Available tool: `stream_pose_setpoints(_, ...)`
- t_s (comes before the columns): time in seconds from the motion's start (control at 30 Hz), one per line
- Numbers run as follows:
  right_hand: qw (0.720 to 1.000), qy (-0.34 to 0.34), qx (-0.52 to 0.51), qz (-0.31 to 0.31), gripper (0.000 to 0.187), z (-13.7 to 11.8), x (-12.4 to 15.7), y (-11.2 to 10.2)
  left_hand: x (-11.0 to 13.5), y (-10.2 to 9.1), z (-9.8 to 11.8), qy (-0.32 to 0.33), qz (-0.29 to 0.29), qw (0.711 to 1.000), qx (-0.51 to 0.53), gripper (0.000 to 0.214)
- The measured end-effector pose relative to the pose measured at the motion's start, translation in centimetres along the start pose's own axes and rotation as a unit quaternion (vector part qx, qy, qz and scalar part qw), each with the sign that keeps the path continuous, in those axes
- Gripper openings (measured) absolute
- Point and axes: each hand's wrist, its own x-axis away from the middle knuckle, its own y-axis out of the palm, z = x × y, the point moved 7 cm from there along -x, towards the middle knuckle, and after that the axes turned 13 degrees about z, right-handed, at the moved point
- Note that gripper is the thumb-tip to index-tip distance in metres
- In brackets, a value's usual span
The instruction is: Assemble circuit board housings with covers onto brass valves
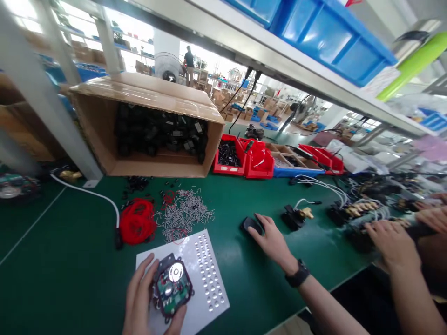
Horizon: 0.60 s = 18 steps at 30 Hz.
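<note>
Circuit module (173,284) in hand above a white board (188,251); a black part (248,226) on the green counter (226,288).
The left hand (137,298) is clamped on the module's rim; the right hand (274,243), well apart, touches the black part with thumb and fingers, its grip's firmness unclear. The step appears to be handling the part; lifting it would call for a secure pinch, module steady.

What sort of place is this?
Probably an assembly workshop: a circuit board in the left hand, small metal pieces piled on the green bench, red parts bins behind them.
</note>
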Motion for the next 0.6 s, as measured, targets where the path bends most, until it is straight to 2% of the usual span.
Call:
stream_pose_setpoints(0.1,0.977,-0.104,0.181,-0.034,0.058,-1.4,0.3,0.7,0.2,-0.2,0.1,0.004,-0.018,0.999,-0.031,0.056)
stream_pose_setpoints(0.17,0.971,-0.122,0.201,-0.035,0.053,-2.2,0.3,0.9,0.5,0.0,-0.2,-0.004,-0.034,0.999,-0.03,0.06)
stream_pose_setpoints(0.23,0.978,-0.123,0.164,-0.042,0.047,-3.2,0.8,1.0,0.9,0.6,-0.7,-0.023,-0.065,0.997,-0.024,0.066)
stream_pose_setpoints(0.27,0.986,-0.104,0.115,-0.065,0.047,-3.7,1.4,1.3,1.2,0.9,-0.7,-0.034,-0.081,0.996,-0.024,0.069)
stream_pose_setpoints(0.3,0.991,-0.06,0.042,-0.108,0.048,-4.0,2.4,1.8,1.3,1.2,-0.7,-0.046,-0.093,0.994,-0.026,0.07)
stream_pose_setpoints(0.33,0.984,0.008,-0.057,-0.167,0.05,-4.2,3.9,2.6,1.4,1.3,-0.4,-0.055,-0.099,0.993,-0.028,0.07)
stream_pose_setpoints(0.37,0.953,0.094,-0.169,-0.234,0.051,-4.6,5.7,3.7,1.4,1.5,0.1,-0.058,-0.098,0.993,-0.029,0.069)
stream_pose_setpoints(0.43,0.833,0.251,-0.358,-0.34,0.049,-5.9,9.9,5.9,1.3,1.5,1.9,-0.036,-0.088,0.995,-0.038,0.068)
stream_pose_setpoints(0.47,0.783,0.296,-0.409,-0.365,0.047,-6.5,11.6,6.7,1.3,1.6,3.0,-0.01,-0.085,0.995,-0.048,0.068)
stream_pose_setpoints(0.5,0.753,0.322,-0.439,-0.37,0.045,-7.0,12.8,7.4,1.4,1.7,4.1,0.022,-0.086,0.994,-0.062,0.067)
stream_pose_setpoints(0.53,0.742,0.335,-0.453,-0.364,0.044,-7.2,13.7,8.0,1.5,1.8,5.1,0.055,-0.091,0.991,-0.08,0.067)
stream_pose_setpoints(0.6,0.761,0.319,-0.448,-0.344,0.042,-7.3,14.6,8.7,1.9,2.2,6.4,0.104,-0.102,0.982,-0.124,0.067)
